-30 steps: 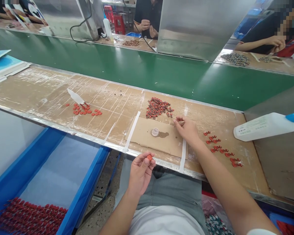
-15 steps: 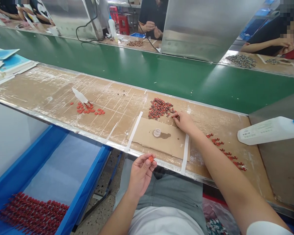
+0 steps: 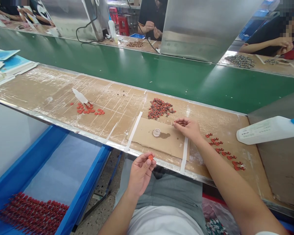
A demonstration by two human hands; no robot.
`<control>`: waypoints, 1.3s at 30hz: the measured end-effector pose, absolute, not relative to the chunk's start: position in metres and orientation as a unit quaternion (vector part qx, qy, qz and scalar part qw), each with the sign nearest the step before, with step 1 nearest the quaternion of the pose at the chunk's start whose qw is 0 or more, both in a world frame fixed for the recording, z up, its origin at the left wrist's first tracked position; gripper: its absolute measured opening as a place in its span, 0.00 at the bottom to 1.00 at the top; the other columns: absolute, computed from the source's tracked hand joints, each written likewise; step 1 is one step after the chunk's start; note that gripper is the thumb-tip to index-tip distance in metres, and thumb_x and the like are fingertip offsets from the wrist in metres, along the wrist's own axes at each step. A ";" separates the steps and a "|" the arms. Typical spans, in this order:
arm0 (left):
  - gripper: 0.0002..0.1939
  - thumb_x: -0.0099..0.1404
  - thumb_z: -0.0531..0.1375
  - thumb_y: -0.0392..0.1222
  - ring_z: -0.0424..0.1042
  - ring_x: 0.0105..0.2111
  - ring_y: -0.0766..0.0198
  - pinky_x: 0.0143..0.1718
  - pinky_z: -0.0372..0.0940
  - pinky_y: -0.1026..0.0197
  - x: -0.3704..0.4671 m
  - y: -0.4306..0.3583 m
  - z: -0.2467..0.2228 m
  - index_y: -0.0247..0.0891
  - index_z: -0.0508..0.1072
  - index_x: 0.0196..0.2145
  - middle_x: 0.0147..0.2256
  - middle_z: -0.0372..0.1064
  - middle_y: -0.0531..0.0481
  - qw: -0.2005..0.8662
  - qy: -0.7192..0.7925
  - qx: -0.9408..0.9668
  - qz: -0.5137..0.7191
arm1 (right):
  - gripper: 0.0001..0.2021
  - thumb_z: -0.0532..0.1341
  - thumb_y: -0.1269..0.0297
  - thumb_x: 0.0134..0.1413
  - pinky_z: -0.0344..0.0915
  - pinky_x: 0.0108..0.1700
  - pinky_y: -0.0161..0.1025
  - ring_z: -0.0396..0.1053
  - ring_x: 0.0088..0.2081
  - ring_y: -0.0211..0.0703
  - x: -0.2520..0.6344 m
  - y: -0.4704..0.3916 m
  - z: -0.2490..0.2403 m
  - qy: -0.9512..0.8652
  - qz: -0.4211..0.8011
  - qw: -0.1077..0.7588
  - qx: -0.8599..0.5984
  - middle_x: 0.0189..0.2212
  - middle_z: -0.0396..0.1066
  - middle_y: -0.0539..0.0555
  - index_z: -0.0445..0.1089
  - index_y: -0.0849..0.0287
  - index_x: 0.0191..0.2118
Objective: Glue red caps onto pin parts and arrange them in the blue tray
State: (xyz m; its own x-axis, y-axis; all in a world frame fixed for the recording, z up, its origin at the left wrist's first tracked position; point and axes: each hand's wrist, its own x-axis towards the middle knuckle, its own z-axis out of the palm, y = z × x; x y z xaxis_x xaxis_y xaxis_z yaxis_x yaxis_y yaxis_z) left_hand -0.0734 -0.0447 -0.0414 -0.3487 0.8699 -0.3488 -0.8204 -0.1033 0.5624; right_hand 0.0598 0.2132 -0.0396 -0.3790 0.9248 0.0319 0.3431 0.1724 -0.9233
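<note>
Red disc [image 3: 150,157], pinched, tip of left hand [image 3: 140,173]

Left hand [image 3: 141,171] pinching; right hand [image 3: 189,128] pinching, outstretched.

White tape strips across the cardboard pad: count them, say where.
2: the left strip crosses near the left end of the cardboard pad, the right strip near its right end. The right hand may hide more tape.

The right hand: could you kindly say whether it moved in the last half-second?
Yes: against the cardboard sheet, the right hand has drawn back slightly from the parts pile.
</note>
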 end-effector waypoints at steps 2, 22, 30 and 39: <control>0.12 0.57 0.70 0.37 0.74 0.33 0.70 0.40 0.72 0.67 -0.073 -0.044 -0.041 0.37 0.79 0.40 0.39 0.75 0.47 0.570 0.354 0.031 0.741 | 0.14 0.68 0.56 0.46 0.74 0.37 0.40 0.77 0.32 0.44 0.063 0.203 -0.042 -0.747 0.394 0.309 -0.437 0.32 0.79 0.57 0.77 0.61 0.36; 0.14 0.56 0.70 0.37 0.75 0.34 0.69 0.42 0.71 0.66 -0.066 -0.041 -0.043 0.37 0.78 0.42 0.39 0.75 0.47 0.580 0.342 0.024 0.739 | 0.16 0.64 0.53 0.54 0.74 0.43 0.44 0.77 0.38 0.46 0.018 0.137 -0.037 -0.718 0.371 0.430 -0.403 0.40 0.79 0.54 0.77 0.55 0.45; 0.12 0.57 0.69 0.37 0.75 0.34 0.70 0.43 0.70 0.67 -0.071 -0.043 -0.041 0.37 0.78 0.40 0.39 0.76 0.48 0.578 0.331 0.010 0.746 | 0.10 0.62 0.55 0.57 0.72 0.42 0.45 0.75 0.35 0.46 0.017 0.143 -0.049 -0.797 0.263 0.406 -0.362 0.37 0.79 0.55 0.79 0.51 0.39; 0.12 0.57 0.70 0.37 0.75 0.35 0.70 0.45 0.70 0.65 -0.071 -0.042 -0.045 0.38 0.78 0.40 0.39 0.76 0.48 0.577 0.334 0.009 0.745 | 0.11 0.61 0.55 0.58 0.72 0.43 0.46 0.75 0.37 0.47 0.014 0.145 -0.050 -0.810 0.249 0.389 -0.361 0.39 0.79 0.54 0.78 0.51 0.41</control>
State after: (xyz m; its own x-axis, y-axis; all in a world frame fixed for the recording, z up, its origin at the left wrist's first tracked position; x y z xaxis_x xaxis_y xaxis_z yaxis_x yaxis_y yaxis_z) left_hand -0.0709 -0.0415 -0.0454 -0.3329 0.8662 -0.3727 -0.8542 -0.1095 0.5083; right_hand 0.0142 0.1446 -0.0498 -0.4376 0.7780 0.4507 0.3908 0.6161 -0.6839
